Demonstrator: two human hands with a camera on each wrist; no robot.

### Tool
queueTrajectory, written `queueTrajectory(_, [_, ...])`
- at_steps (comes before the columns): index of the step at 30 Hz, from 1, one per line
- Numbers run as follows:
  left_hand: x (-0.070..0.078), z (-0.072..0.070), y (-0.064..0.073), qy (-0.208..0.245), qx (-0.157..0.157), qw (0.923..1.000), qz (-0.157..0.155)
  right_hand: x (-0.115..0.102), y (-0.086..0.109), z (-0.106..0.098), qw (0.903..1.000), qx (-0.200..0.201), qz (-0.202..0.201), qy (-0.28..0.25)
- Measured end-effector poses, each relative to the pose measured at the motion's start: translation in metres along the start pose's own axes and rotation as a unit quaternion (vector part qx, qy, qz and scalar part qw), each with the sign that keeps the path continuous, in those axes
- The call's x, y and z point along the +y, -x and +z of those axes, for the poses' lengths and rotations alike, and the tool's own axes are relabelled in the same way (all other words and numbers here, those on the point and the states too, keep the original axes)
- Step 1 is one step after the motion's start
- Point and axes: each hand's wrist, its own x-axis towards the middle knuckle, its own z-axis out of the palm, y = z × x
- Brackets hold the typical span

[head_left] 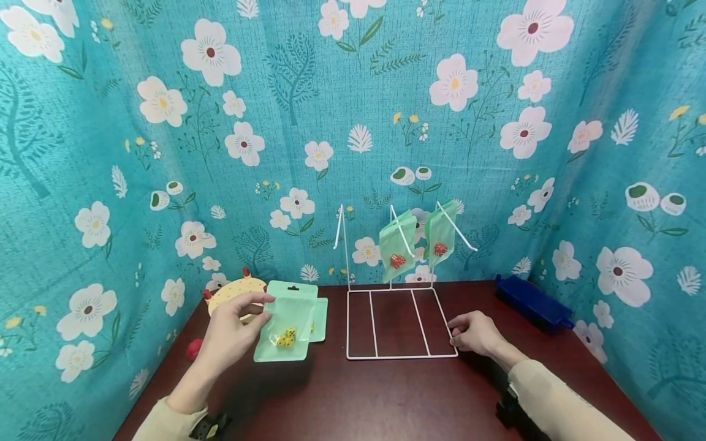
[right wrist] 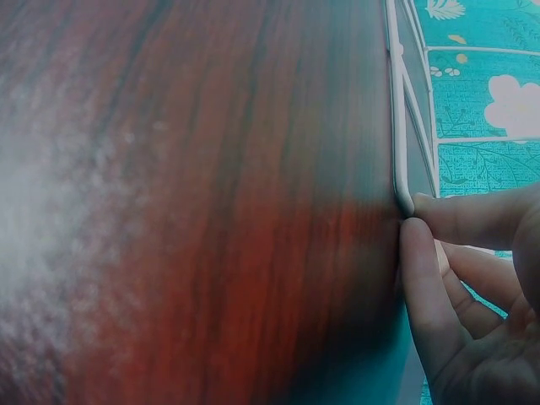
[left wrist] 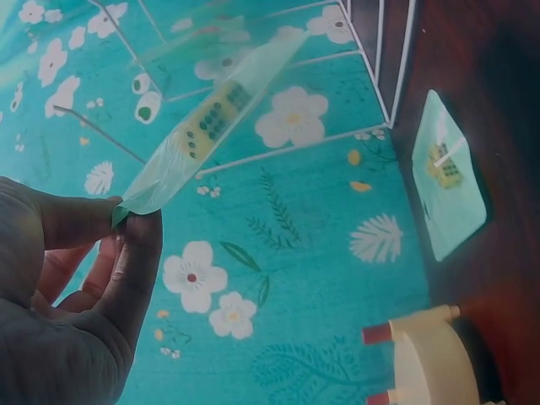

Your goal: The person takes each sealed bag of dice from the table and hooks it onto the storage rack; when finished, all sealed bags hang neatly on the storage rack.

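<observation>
My left hand (head_left: 234, 331) pinches the edge of a light green zip pouch (head_left: 270, 349) with yellow dice (head_left: 287, 337) showing through its clear front. The left wrist view shows this pouch (left wrist: 177, 173) edge-on between thumb and finger. Behind it, a second green pouch (head_left: 320, 315) with yellow dice lies on the table. At the front right corner of a white wire rack (head_left: 397, 356), my right hand (head_left: 478, 334) pinches the frame between thumb and finger. Two green pouches with red dice hang from the rack's middle hook (head_left: 405, 239) and right hook (head_left: 458, 226); the left hook (head_left: 338, 228) is bare.
A pale yellow rounded object with red-tipped pegs (head_left: 237, 294) stands at the back left, with a red ball (head_left: 194, 349) near it. The dark blue tray (head_left: 532, 301) sits at the back right. A floral curtain (head_left: 353, 122) surrounds the brown table (head_left: 380, 398).
</observation>
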Motion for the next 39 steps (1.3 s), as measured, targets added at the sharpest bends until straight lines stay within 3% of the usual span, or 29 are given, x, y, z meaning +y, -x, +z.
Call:
queueTrajectory(9, [0.012, 0.007, -0.005, 0.021, 0.006, 0.9995, 0.021, 0.0, 0.0, 0.0, 1.0, 0.001, -0.002, 0.003])
queueTrajectory(16, [0.026, 0.012, -0.01, 0.075, 0.013, 0.995, 0.064, 0.002, 0.0, 0.0, 1.0, 0.0, -0.001, 0.005])
queueTrajectory(27, [0.04, 0.018, -0.016, 0.112, 0.01, 0.9903, 0.082, 0.001, -0.001, 0.002, 0.9999, 0.004, 0.011, 0.008])
queueTrajectory(34, [0.049, 0.023, -0.021, 0.133, 0.018, 0.9841, 0.116, 0.001, -0.002, 0.001, 0.9999, 0.007, 0.012, -0.002])
queueTrajectory(39, [0.057, 0.029, -0.026, 0.168, 0.014, 0.9778, 0.124, 0.002, -0.001, 0.002, 0.9999, 0.006, 0.011, 0.002])
